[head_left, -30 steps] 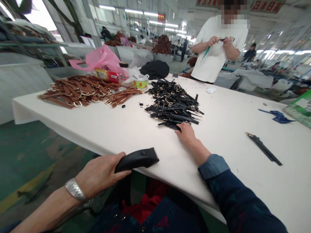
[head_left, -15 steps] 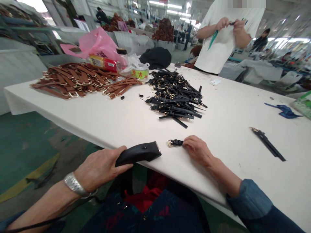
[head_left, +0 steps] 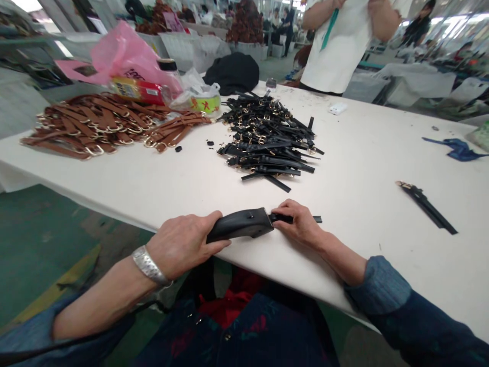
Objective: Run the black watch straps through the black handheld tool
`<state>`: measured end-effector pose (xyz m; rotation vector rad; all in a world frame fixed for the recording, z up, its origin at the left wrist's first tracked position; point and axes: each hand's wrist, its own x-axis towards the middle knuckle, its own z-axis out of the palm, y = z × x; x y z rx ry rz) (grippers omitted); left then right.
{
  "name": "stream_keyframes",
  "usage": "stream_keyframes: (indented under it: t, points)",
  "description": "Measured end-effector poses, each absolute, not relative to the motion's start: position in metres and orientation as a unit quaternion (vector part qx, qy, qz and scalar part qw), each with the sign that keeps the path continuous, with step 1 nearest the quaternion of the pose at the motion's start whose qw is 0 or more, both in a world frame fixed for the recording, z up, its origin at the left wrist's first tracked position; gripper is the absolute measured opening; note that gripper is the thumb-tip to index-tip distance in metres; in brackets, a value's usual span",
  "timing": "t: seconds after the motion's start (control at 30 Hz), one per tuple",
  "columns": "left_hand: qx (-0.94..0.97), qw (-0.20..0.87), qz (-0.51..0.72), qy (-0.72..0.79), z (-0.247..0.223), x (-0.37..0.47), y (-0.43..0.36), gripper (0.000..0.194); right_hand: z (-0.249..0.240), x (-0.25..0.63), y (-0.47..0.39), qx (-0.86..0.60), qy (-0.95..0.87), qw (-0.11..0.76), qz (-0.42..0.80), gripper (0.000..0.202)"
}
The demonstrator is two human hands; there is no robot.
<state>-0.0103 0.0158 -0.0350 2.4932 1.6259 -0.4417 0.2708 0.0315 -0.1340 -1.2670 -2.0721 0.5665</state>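
Note:
My left hand (head_left: 183,242) is wrapped around a black electric hair clipper (head_left: 240,224), held level over the table's near edge. The head of the clipper meets the near end of a short black buckle strap (head_left: 283,218), hiding the buckle. My right hand (head_left: 301,221) pinches this strap against the white table (head_left: 344,178), and its tail sticks out to the right beyond my fingers. Behind both hands lies a heap of black straps (head_left: 271,142) with gold buckles. Off to the right is a separate black strap bundle (head_left: 426,206).
Brown buckle straps (head_left: 91,125) are heaped on the left, in front of a pink plastic bag (head_left: 126,56). A black cap (head_left: 233,74), a jar and a blue cloth (head_left: 456,148) lie farther back. A co-worker in a white shirt (head_left: 332,56) stands across the table.
My left hand has moved right and slightly up, bringing the clipper's head to the strap's buckle end. My right hand has shifted along the strap toward that end. The view has tipped downward.

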Motion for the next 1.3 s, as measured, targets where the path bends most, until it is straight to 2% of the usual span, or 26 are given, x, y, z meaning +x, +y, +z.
stream_keyframes:
  t: [0.27,0.67,0.9,1.13,1.3]
  points:
    - [0.829,0.076,-0.191,0.521,-0.031,0.010,0.028,0.037,-0.130,0.276,0.024,-0.479,-0.785,0.329,0.216,0.015]
    - [0.827,0.073,-0.227,0.509,-0.021,0.012,0.032,0.036,-0.130,0.285,0.010,-0.469,-0.781,0.349,0.221,0.017]
    - [0.826,0.076,-0.227,0.511,-0.023,0.012,0.033,0.036,-0.131,0.288,0.001,-0.464,-0.774,0.382,0.201,0.028]
    - [0.825,0.080,-0.224,0.513,-0.025,0.011,0.034,0.033,-0.132,0.278,0.013,-0.455,-0.808,0.349,0.133,0.006]
    - [0.827,0.078,-0.219,0.511,-0.024,0.010,0.034,0.032,-0.123,0.274,0.018,-0.431,-0.814,0.319,0.224,0.011]
